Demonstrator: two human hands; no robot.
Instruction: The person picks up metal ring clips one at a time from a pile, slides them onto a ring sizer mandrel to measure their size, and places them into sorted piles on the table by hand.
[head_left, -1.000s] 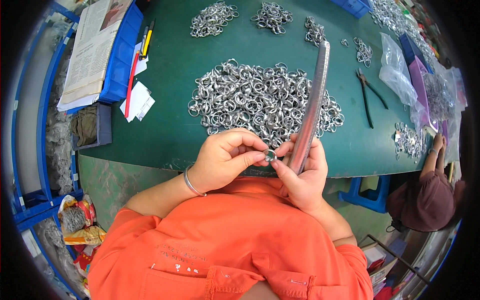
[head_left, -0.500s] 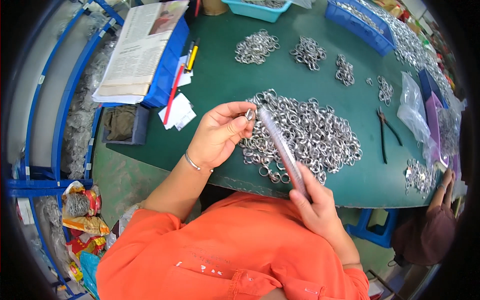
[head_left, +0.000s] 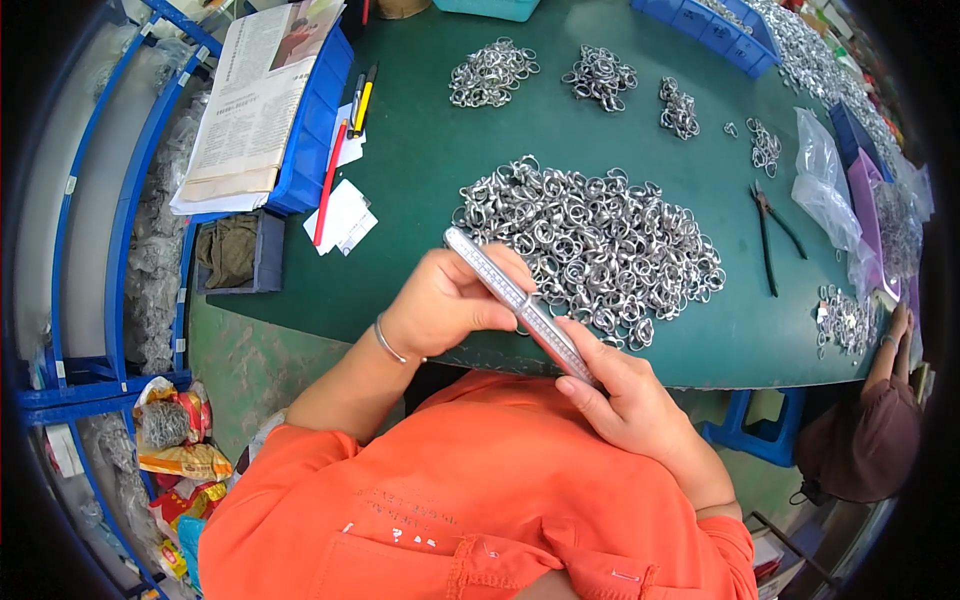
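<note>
My right hand grips the thick end of a ring mandrel, a tapered silver stick with scale marks along it, slanting up to the left. A thin metal ring appears to sit around the mandrel near its middle. My left hand is closed there, thumb and fingers pinching at the ring; the stick hides part of those fingers. Just beyond both hands, a large heap of silver rings covers the near middle of the green table.
Smaller ring piles lie farther back. At the right are pliers, a plastic bag and another pile. A blue bin with newspaper, a red pencil and paper slips are left. Another person sits far right.
My left hand has brought the ring from beside the mandrel's tip onto the mandrel. The mandrel has tilted further left and come nearer my body. The whole view has shifted slightly.
</note>
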